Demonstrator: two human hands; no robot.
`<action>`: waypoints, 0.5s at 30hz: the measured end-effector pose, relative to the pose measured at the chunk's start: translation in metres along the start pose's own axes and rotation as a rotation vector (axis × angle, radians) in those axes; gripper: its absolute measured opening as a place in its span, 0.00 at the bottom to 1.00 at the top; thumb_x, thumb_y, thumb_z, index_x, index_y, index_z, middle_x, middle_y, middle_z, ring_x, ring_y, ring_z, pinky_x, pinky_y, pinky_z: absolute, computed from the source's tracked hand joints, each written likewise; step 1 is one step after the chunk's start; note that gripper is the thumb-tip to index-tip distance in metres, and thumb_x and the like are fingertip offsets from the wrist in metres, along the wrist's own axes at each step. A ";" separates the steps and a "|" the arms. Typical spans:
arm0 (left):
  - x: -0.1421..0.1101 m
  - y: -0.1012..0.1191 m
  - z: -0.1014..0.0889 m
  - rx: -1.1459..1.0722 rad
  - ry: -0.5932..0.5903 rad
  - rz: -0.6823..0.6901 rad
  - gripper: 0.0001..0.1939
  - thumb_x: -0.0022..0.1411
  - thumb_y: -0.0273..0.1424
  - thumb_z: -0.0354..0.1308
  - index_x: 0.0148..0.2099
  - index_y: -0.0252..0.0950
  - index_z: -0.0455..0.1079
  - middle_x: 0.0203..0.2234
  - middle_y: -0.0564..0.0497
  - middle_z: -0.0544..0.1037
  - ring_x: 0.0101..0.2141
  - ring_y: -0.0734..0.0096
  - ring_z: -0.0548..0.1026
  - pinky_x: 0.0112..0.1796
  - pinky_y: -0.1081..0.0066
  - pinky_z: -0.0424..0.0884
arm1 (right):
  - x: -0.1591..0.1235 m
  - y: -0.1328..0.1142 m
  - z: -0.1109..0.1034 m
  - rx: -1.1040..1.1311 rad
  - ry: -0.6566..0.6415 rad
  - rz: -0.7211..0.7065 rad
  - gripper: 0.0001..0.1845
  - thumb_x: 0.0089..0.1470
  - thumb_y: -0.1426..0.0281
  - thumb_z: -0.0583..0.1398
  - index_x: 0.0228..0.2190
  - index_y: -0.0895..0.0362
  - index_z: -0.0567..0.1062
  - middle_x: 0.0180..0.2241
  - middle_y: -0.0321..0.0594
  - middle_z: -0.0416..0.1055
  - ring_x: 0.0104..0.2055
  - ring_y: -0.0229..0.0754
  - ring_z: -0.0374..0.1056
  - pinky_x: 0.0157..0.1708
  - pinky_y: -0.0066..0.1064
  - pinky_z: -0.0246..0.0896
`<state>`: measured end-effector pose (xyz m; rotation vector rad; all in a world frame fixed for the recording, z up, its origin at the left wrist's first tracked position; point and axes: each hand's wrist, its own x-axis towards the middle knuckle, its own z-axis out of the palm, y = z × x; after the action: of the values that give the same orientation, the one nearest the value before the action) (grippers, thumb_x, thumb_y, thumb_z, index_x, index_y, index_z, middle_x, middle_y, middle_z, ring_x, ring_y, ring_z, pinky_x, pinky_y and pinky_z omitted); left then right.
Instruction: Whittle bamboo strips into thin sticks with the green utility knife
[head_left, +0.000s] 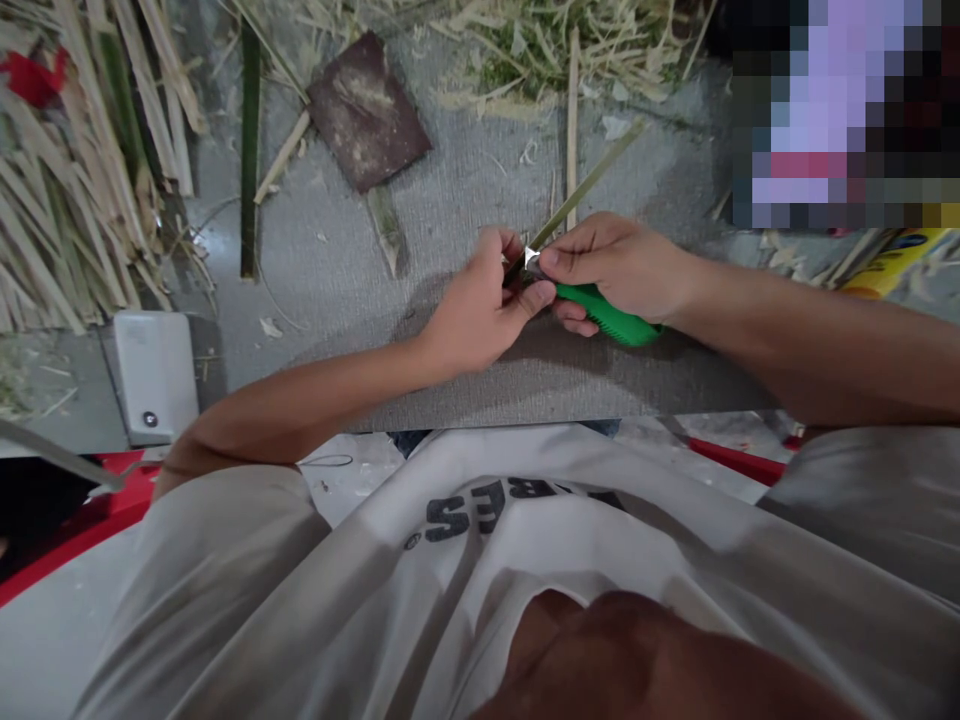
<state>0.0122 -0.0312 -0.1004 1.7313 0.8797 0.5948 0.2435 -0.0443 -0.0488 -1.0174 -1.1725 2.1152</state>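
Note:
My right hand [615,262] is closed round a knife with a green handle [626,318]; its short shiny blade [532,258] shows beside my thumb. A thin bamboo strip [589,190] slants up and away to the right from between my hands. My left hand [487,300] pinches the near end of that strip, its thumb touching the knife close to the blade. Both hands meet over the grey cloth-like table surface [465,395]. Where exactly the blade touches the strip is hard to see behind my fingers.
Many split bamboo sticks [67,200] are heaped at the left, near a white box-like object [156,375]. A brown square piece [369,110] lies ahead of me. Shavings [555,50] are piled at the back. A yellow packet [892,262] lies at right.

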 end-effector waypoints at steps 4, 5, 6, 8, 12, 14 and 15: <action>0.003 0.002 -0.002 -0.011 0.005 -0.026 0.20 0.78 0.44 0.67 0.53 0.44 0.59 0.33 0.56 0.71 0.32 0.69 0.74 0.37 0.64 0.68 | -0.001 -0.008 0.000 -0.006 0.135 -0.063 0.29 0.70 0.51 0.73 0.30 0.62 0.76 0.19 0.37 0.67 0.18 0.38 0.67 0.17 0.28 0.64; 0.003 0.002 -0.003 -0.018 0.000 -0.028 0.20 0.78 0.43 0.68 0.53 0.44 0.59 0.34 0.56 0.71 0.32 0.69 0.74 0.37 0.65 0.68 | -0.001 -0.008 0.001 0.001 0.148 -0.066 0.29 0.69 0.51 0.74 0.30 0.62 0.77 0.19 0.36 0.67 0.18 0.37 0.67 0.17 0.28 0.64; 0.002 0.003 -0.003 -0.031 -0.008 -0.030 0.20 0.77 0.43 0.68 0.53 0.44 0.59 0.35 0.55 0.72 0.32 0.70 0.74 0.37 0.65 0.68 | 0.000 -0.007 0.002 0.004 0.136 -0.054 0.29 0.68 0.51 0.75 0.30 0.61 0.77 0.19 0.36 0.67 0.18 0.37 0.67 0.18 0.27 0.65; 0.001 0.004 -0.002 -0.066 -0.030 -0.038 0.22 0.75 0.43 0.70 0.53 0.44 0.59 0.37 0.54 0.73 0.34 0.69 0.76 0.37 0.65 0.69 | 0.000 -0.004 0.003 0.004 0.055 -0.019 0.32 0.65 0.47 0.76 0.29 0.61 0.76 0.19 0.36 0.68 0.18 0.37 0.67 0.18 0.28 0.65; -0.002 0.007 0.000 -0.094 -0.033 -0.047 0.25 0.70 0.43 0.74 0.53 0.44 0.59 0.37 0.55 0.73 0.36 0.68 0.77 0.37 0.65 0.69 | 0.000 0.000 0.002 0.006 -0.039 0.012 0.34 0.65 0.43 0.75 0.28 0.60 0.76 0.19 0.35 0.69 0.18 0.36 0.67 0.17 0.27 0.63; -0.002 0.007 -0.001 -0.074 -0.015 -0.043 0.25 0.71 0.42 0.73 0.53 0.43 0.60 0.35 0.55 0.72 0.35 0.69 0.76 0.38 0.65 0.69 | -0.002 -0.003 -0.001 -0.005 0.015 0.006 0.31 0.68 0.47 0.75 0.30 0.60 0.77 0.20 0.35 0.69 0.19 0.36 0.68 0.19 0.27 0.63; -0.002 0.007 -0.001 -0.066 -0.009 -0.039 0.24 0.71 0.41 0.73 0.52 0.43 0.60 0.34 0.56 0.71 0.34 0.70 0.74 0.37 0.65 0.68 | -0.003 -0.005 -0.002 -0.013 0.052 -0.006 0.30 0.68 0.48 0.75 0.31 0.60 0.77 0.20 0.35 0.69 0.19 0.36 0.69 0.19 0.28 0.63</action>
<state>0.0121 -0.0331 -0.0933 1.6528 0.8762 0.5830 0.2471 -0.0429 -0.0443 -1.0672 -1.1643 2.0659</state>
